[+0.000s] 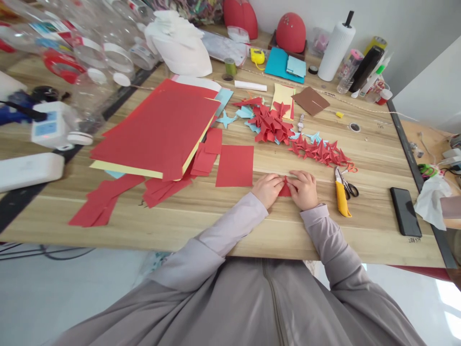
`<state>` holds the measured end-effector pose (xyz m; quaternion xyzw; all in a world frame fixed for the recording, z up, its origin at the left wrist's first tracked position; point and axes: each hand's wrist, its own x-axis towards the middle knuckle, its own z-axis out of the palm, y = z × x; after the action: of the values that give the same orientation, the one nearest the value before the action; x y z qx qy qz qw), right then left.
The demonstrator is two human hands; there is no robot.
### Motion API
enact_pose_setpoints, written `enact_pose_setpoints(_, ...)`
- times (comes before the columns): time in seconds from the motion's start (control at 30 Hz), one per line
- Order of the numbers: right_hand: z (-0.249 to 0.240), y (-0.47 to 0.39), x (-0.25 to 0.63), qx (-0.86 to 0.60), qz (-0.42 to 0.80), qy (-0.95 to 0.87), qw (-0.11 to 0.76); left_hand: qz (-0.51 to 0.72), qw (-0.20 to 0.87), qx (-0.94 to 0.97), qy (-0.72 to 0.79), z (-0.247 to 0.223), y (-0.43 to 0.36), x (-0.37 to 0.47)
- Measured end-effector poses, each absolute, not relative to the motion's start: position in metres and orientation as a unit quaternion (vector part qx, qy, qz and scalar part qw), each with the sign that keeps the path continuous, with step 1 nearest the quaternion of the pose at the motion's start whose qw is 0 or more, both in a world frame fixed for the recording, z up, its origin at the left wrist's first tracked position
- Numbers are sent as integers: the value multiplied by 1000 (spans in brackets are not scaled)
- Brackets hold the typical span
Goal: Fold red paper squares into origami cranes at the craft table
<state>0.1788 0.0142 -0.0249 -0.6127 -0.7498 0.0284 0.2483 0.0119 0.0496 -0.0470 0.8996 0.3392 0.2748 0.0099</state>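
Observation:
A small piece of red paper (285, 190) lies on the table between my hands, partly covered by my fingers. My left hand (268, 189) has its fingers closed on the paper's left side, and my right hand (304, 190) pinches it from the right. The fingertips nearly meet at its upper edge. Just left of my left hand lies a flat red sheet (235, 166). Beyond my hands are a heap of folded red paper stars (271, 124) and a row of pointed red stars (320, 151), with light blue ones among them.
A stack of large red sheets (158, 125) and cut red strips (103, 202) lie to the left. On the right are a yellow cutter (341, 198), scissors (349, 186) and a black phone (405, 211). Plastic bottles (90, 53) crowd the back left.

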Motion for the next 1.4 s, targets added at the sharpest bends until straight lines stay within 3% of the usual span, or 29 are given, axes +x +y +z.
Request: enact_pose_setpoints(1.4,-24,14,179,-613,36,-754,233,237,49,917,318,-38,49,8)
